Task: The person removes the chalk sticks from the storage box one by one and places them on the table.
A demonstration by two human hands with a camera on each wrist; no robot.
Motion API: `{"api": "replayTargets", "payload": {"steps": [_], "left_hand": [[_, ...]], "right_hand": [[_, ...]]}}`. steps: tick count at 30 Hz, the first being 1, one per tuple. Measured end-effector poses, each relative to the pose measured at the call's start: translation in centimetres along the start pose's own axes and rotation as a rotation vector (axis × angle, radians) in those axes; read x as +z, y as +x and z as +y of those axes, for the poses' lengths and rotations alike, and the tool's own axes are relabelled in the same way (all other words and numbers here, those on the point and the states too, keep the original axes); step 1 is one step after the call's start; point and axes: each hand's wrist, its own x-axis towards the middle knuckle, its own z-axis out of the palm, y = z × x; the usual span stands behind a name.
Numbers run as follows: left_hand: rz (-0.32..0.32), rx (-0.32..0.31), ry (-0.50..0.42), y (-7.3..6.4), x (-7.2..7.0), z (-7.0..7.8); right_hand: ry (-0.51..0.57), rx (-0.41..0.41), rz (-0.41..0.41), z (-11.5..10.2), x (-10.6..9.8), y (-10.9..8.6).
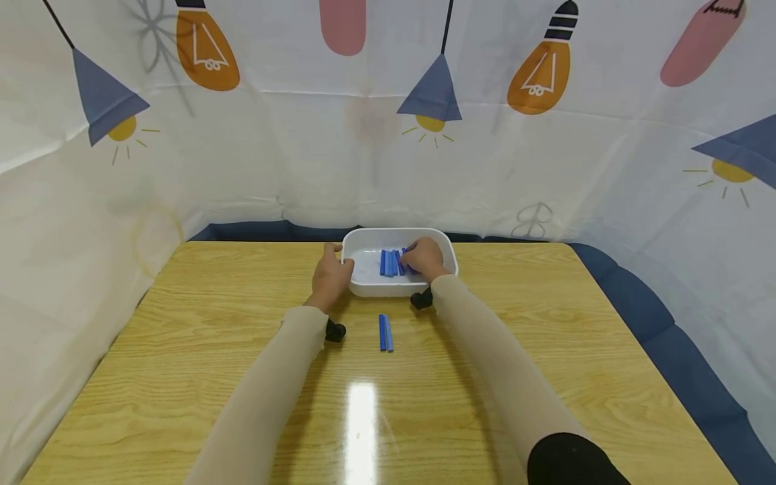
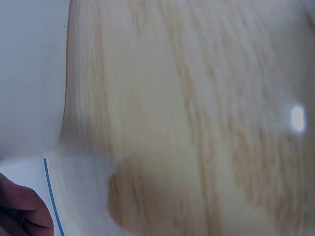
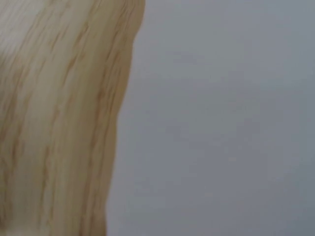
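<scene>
A white tray (image 1: 397, 290) stands at the table's far edge, with several blue sticks (image 1: 390, 263) side by side inside it. My left hand (image 1: 329, 277) holds the tray's left side, thumb near the rim. In the left wrist view, curled fingers (image 2: 24, 209) show low beside the tray's pale wall (image 2: 32, 78). Reaching into the tray from the right, my right hand (image 1: 426, 258) pinches at a blue stick, its fingertips partly hidden. Two more blue sticks, one darker (image 1: 382, 333) and one lighter (image 1: 389, 334), lie on the table in front.
The wooden table (image 1: 242, 377) extends around the tray and reflects a bright light near its front. A white printed curtain (image 1: 339, 155) hangs behind the far edge. Dark blue padding (image 1: 642, 303) borders the table. The right wrist view shows mostly a blurred white surface (image 3: 216, 118).
</scene>
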Motion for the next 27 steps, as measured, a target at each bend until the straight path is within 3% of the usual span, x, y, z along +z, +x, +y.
{"api": "replayTargets", "payload": {"steps": [19, 27], "left_hand": [[-0.005, -0.012, 0.001, 0.0, -0.1, 0.1], [0.009, 0.003, 0.011, 0.2, 0.0, 0.0]], "right_hand": [[0.117, -0.011, 0.007, 0.2, 0.4, 1.1], [0.177, 0.034, 0.002, 0.0, 0.4, 1.5]]}}
